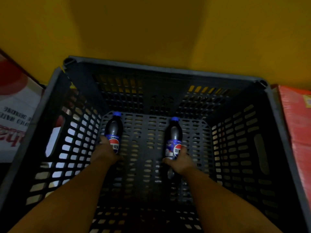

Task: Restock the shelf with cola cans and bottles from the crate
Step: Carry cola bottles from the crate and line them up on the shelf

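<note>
I look down into a deep dark grey slotted crate (pixel 161 71). Two cola bottles with blue caps and blue-red labels lie on its floor, caps pointing away from me. My left hand (pixel 105 153) is wrapped around the lower part of the left bottle (pixel 114 126). My right hand (pixel 180 161) grips the right bottle (pixel 175 135) at its label and base. Both forearms reach down into the crate. No cans are in view.
A yellow wall or floor surface (pixel 151 31) lies beyond the crate. A white and red carton (pixel 15 115) stands to the left of the crate. A red carton (pixel 297 123) stands against its right side.
</note>
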`<state>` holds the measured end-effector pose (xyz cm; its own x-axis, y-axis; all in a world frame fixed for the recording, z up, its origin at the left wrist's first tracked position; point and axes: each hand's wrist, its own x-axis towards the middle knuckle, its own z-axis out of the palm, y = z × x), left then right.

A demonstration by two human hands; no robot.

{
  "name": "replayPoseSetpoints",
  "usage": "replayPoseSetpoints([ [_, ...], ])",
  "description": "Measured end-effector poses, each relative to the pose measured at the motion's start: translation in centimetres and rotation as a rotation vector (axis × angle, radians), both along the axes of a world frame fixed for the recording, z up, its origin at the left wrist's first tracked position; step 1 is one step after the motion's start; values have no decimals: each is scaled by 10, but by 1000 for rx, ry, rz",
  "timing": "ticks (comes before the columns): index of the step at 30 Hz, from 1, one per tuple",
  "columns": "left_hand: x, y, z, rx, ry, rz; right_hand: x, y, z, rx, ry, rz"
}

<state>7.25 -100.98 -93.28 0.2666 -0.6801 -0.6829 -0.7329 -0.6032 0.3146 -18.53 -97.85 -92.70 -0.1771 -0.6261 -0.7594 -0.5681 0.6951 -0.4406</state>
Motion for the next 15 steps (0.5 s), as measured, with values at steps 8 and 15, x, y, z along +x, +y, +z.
replayPoseSetpoints([
  [8, 14, 3, 2, -119, 153, 29, 21, 3, -13, -51, -33, -156],
  [15, 17, -2, 41, -89, 450, 129, -3, -14, 7, 27, -64, -84],
])
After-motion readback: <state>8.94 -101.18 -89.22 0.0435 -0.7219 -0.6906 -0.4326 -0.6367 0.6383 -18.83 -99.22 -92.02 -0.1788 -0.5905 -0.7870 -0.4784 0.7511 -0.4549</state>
